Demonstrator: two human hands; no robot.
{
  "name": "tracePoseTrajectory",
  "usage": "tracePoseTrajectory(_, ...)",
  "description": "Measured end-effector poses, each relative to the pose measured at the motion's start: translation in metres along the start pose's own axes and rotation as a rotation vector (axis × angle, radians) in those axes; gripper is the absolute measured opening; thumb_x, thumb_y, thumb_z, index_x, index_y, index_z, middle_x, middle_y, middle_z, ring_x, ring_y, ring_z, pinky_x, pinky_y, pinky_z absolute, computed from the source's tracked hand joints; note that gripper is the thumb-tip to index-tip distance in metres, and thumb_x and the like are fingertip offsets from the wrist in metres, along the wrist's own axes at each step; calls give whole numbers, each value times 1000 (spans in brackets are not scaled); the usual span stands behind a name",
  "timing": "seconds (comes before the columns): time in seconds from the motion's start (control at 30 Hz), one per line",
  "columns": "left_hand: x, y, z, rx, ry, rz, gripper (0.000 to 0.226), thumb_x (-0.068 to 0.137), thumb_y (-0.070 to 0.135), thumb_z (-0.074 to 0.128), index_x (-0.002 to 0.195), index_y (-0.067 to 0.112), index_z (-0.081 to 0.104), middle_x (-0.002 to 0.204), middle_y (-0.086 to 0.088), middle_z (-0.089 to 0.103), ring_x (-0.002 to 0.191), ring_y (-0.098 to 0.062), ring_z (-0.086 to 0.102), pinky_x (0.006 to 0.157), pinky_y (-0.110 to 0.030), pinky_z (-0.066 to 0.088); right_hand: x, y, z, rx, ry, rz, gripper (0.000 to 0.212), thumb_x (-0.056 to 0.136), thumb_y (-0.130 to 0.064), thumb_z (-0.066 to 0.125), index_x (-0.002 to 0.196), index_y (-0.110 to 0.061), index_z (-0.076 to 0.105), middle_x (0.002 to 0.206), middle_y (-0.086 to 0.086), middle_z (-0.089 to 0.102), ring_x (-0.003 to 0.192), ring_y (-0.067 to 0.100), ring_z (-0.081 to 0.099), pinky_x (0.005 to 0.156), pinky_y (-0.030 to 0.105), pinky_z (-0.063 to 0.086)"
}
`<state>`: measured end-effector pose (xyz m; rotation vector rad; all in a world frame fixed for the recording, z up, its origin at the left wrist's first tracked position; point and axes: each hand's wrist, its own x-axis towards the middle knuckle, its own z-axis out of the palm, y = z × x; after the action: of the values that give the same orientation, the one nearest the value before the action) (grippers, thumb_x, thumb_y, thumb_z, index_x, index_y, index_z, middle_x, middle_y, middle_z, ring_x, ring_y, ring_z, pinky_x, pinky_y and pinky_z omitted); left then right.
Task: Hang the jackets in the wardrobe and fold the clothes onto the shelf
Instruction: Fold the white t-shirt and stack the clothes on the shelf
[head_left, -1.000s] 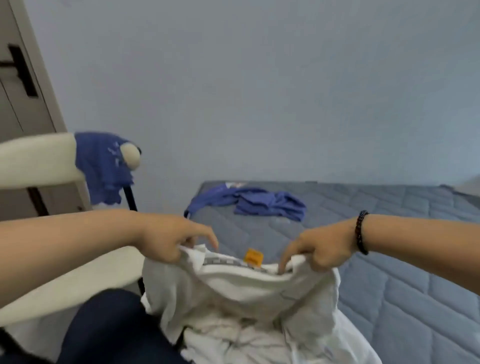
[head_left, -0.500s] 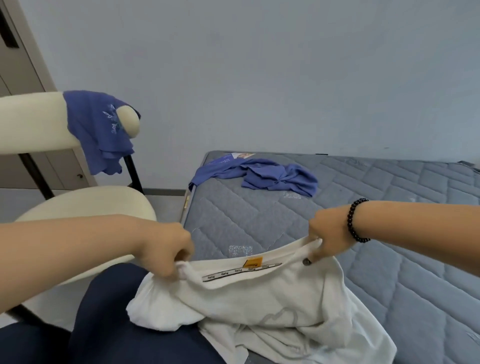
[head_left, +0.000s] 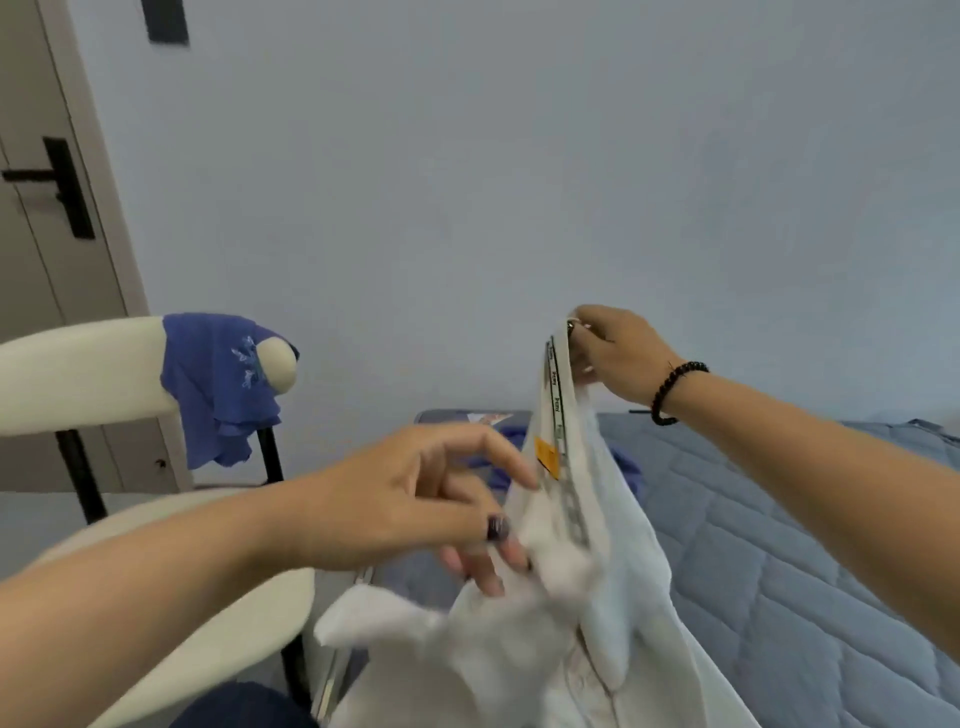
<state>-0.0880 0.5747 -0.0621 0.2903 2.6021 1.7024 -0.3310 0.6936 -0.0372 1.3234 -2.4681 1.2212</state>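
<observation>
In right hand (head_left: 615, 353): white jacket (head_left: 597, 545).

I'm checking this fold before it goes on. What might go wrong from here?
The right hand alone pinches the white garment by its collar; it may slip and drop. The left hand looks blurred, its fingers only loosely against the fabric, so it may bunch. The trailing hem may catch the chair.
</observation>
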Motion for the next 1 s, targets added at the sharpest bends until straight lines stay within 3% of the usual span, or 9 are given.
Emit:
tracePoseTrajectory(0.1, 21, 15, -31, 28, 522, 170, 19, 90, -9, 53, 99, 7, 57, 86, -12, 75, 75, -22, 72, 63, -28, 57, -5, -41, -8, 525, -63, -90, 19, 98, -1, 38, 87, -2, 53, 66, 2, 64, 59, 12, 61, 54, 23, 52)
tracePoseTrajectory(0.17, 35, 20, -64, -9, 625, 232, 26, 85, 5, 65, 108, 16, 56, 106, 1, 73, 103, -16, 68, 82, -30, 56, -9, -65, -11, 733, -141, -125, 22, 96, 2, 40, 82, -5, 56, 68, 7, 59, 58, 14, 56, 50, 19, 47)
tracePoseTrajectory(0.3, 58, 39, -95, -10, 260, 200, 85, 62, 44, 86, 137, 32, 47, 145, 8, 47, 137, -11, 39, 113, -45, 31, -14, -96, -22, 952, -263, -172, 29, 90, -1, 41, 71, -6, 62, 65, 8, 62, 58, 19, 58, 54, 24, 49)
tracePoseTrajectory(0.4, 74, 59, -94, -111, 26, 162, 87, 67, 35, 84, 143, 21, 42, 145, -1, 48, 136, -22, 41, 114, -55, 22, -14, -100, -40, 1062, -248, -158, 26, 89, -4, 37, 72, -3, 57, 66, 10, 61, 63, 24, 57, 63, 28, 50)
tracePoseTrajectory(0.5, 88, 68, -85, -161, -117, 111, 69, 70, 29, 82, 132, 16, 55, 128, -5, 59, 122, -22, 53, 101, -47, 41, -18, -98, -54, 1125, -263, -130, 32, 90, -6, 33, 67, -6, 55, 62, 11, 58, 66, 28, 57, 70, 32, 49)
tracePoseTrajectory(0.7, 112, 74, -68, 49, -86, -30, 38, 88, 11, 63, 125, 6, 59, 125, -16, 60, 112, -27, 58, 102, -47, 45, -37, -74, -66, 927, -104, -22, 26, 89, 1, 39, 75, -4, 60, 68, 9, 60, 59, 18, 59, 56, 25, 50)
tracePoseTrajectory(0.8, 117, 76, -56, 228, -8, -75, 25, 94, 13, 59, 115, 4, 66, 117, -12, 68, 107, -24, 64, 97, -39, 50, -42, -53, -57, 854, 87, 106, 13, 90, -8, 51, 96, -6, 63, 84, 8, 64, 73, 18, 61, 65, 30, 52)
tracePoseTrajectory(0.93, 125, 76, -58, 314, 298, -41, 20, 93, 12, 57, 106, -2, 63, 97, -12, 65, 91, -20, 60, 91, -39, 50, -67, -26, -20, 540, 32, 185, 61, 66, -44, 80, 115, -18, 53, 106, -1, 66, 92, 14, 66, 78, 34, 53)
tracePoseTrajectory(1.0, 126, 77, -67, 326, 471, -21, 20, 90, 19, 54, 97, 1, 60, 91, -7, 57, 87, -20, 53, 86, -40, 47, -80, -15, -2, 175, -103, 150, 61, 61, -43, 85, 110, -22, 56, 104, -8, 66, 92, 9, 64, 79, 30, 54)
